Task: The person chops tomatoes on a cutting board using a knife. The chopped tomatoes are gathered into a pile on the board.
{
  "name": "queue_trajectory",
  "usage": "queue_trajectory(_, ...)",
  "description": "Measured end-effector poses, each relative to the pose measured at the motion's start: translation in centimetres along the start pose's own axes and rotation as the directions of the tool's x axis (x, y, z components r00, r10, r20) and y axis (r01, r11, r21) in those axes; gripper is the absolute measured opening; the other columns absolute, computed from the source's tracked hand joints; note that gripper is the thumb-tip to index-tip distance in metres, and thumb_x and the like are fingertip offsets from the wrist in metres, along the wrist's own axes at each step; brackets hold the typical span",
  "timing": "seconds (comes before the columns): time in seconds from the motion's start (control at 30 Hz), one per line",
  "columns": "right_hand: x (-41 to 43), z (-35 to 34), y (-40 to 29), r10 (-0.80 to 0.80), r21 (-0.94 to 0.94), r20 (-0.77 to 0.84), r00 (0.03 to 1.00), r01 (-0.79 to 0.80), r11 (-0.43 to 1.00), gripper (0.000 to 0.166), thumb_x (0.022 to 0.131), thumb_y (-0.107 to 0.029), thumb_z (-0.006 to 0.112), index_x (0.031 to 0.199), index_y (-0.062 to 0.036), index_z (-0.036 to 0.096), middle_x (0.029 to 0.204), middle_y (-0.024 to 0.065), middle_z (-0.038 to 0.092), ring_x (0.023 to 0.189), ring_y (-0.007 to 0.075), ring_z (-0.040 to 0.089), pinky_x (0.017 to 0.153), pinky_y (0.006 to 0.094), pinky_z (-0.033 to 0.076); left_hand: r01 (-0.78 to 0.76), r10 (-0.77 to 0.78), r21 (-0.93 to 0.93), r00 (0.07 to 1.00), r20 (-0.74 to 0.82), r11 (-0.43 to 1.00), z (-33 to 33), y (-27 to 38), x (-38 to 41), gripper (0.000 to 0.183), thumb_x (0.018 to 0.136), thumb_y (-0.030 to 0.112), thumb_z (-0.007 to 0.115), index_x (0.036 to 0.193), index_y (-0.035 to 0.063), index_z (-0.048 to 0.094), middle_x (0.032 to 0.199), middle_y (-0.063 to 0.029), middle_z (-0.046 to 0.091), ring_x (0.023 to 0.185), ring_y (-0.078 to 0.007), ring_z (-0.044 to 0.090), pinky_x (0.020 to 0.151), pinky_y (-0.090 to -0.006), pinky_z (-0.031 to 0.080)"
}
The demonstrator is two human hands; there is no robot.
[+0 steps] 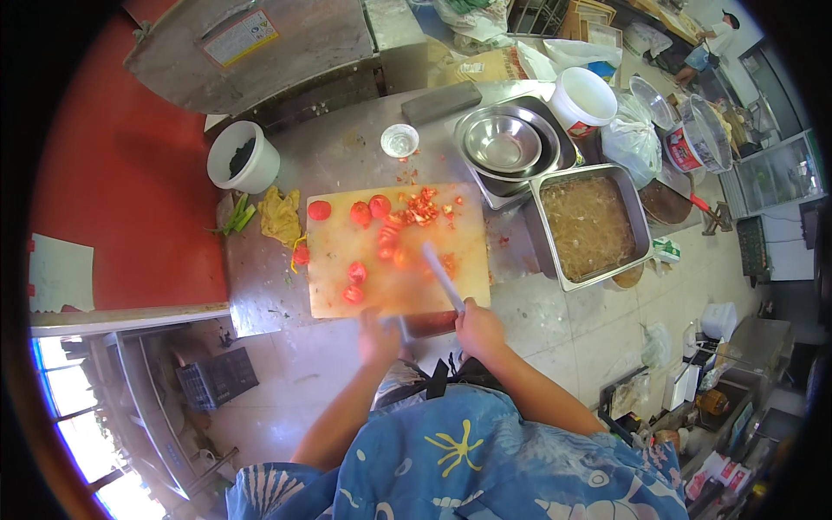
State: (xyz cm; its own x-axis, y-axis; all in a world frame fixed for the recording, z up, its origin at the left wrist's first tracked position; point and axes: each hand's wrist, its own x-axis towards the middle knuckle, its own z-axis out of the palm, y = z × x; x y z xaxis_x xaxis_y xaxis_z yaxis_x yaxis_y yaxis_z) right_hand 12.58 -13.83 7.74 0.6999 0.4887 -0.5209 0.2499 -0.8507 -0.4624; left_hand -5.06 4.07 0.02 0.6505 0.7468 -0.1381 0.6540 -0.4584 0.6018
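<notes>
My right hand (pixel 480 329) is closed on the handle of a kitchen knife (pixel 443 276), its blade slanting over the right part of a pale cutting board (pixel 416 305). My left hand (pixel 379 337) is blurred at the board's near edge; whether it holds anything is unclear. Peeled tomatoes (pixel 379 206) lie along the board's far left side, with sliced tomato (pixel 388 237) near the middle and chopped scraps (pixel 421 208) behind it. Two more tomato pieces (pixel 356 272) lie at the near left. Below the board, between my hands, part of a reddish container (pixel 430 324) shows.
Left of the board are a yellow cloth (pixel 279 218), green stalks (pixel 240 214) and a white bucket (pixel 260 166). Beyond it stands a small bowl (pixel 399 141). Steel bowls (pixel 504 144) and a deep steel pan (pixel 588 224) of noodle-like strands stand right. A person (pixel 715 40) is in the background.
</notes>
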Motion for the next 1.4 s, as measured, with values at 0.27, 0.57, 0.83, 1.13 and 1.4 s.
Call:
queue_trajectory(0.27, 0.5, 1.6, 1.0, -0.015, -0.014, 0.054, 0.998, 0.016, 1.0, 0.022, 0.101, -0.022, 0.057, 0.113, -0.0037, 0.062, 0.097, 0.0272, 0.074, 0.094, 0.0469, 0.073, 0.084, 0.059, 0.056, -0.241, 0.229, 0.103, 0.966, 0.117, 0.965, 2.4, 0.4, 2.4, 0.042, 0.087, 0.008, 0.069, 0.128, -0.0003, 0.061, 0.131, -0.0228, 0.059, 0.109, -0.0401, 0.064, 0.095, -0.0491, 0.054)
queue_trajectory(0.57, 2.6, -5.4, 5.2, -0.154, -0.26, -0.13, 0.98, 0.116, 0.959, 0.024, 0.097, -0.02, 0.06, 0.118, -0.0112, 0.066, 0.104, 0.0205, 0.073, 0.096, 0.0437, 0.073, 0.082, 0.056, 0.058, -0.258, 0.211, 0.097, 0.916, 0.341, 0.961, 4.8, 8.1, 10.1, 0.058, 0.087, 0.002, 0.06, 0.144, -0.0017, 0.057, 0.143, -0.0276, 0.052, 0.136, -0.0455, 0.05, 0.116, -0.0485, 0.044)
queue_trajectory(0.83, 0.1, -2.9, 6.0, -0.204, -0.306, 0.104, 0.973, 0.226, 0.925, 0.035, 0.092, -0.025, 0.07, 0.125, -0.0142, 0.066, 0.106, 0.0174, 0.071, 0.101, 0.0408, 0.072, 0.085, 0.0527, 0.058, -0.227, 0.244, -0.093, 0.867, 0.434, 0.969, 2.2, 9.9, 6.1, 0.038, 0.082, -0.003, 0.056, 0.118, -0.0051, 0.069, 0.125, -0.0271, 0.061, 0.117, -0.0464, 0.061, 0.103, -0.0493, 0.052)
queue_trajectory(1.13, -4.7, -2.9, 8.2, -0.211, -0.19, 0.12, 0.97, 0.231, 0.954, 0.04, 0.091, -0.028, 0.072, 0.129, -0.0137, 0.068, 0.105, 0.0192, 0.072, 0.097, 0.0416, 0.072, 0.084, 0.0531, 0.058, -0.25, 0.246, -0.02, 0.932, 0.267, 0.968, 3.1, 3.9, 3.2, 0.019, 0.085, 0.006, 0.062, 0.101, -0.002, 0.07, 0.104, -0.0257, 0.065, 0.099, -0.0449, 0.066, 0.086, -0.0525, 0.055)
queue_trajectory(1.4, -4.5, -2.7, 9.3, -0.133, 0.046, -0.056, 0.99, 0.136, 0.99, 0.024, 0.095, -0.018, 0.064, 0.116, -0.0071, 0.063, 0.1, 0.0227, 0.073, 0.092, 0.0467, 0.07, 0.081, 0.056, 0.056, -0.261, 0.261, 0.018, 0.965, 0.008, 0.965, 4.6, 6.1, 13.9, 0.025, 0.096, 0.017, 0.066, 0.115, 0.0018, 0.068, 0.107, -0.0222, 0.067, 0.094, -0.0417, 0.068, 0.084, -0.0497, 0.056)
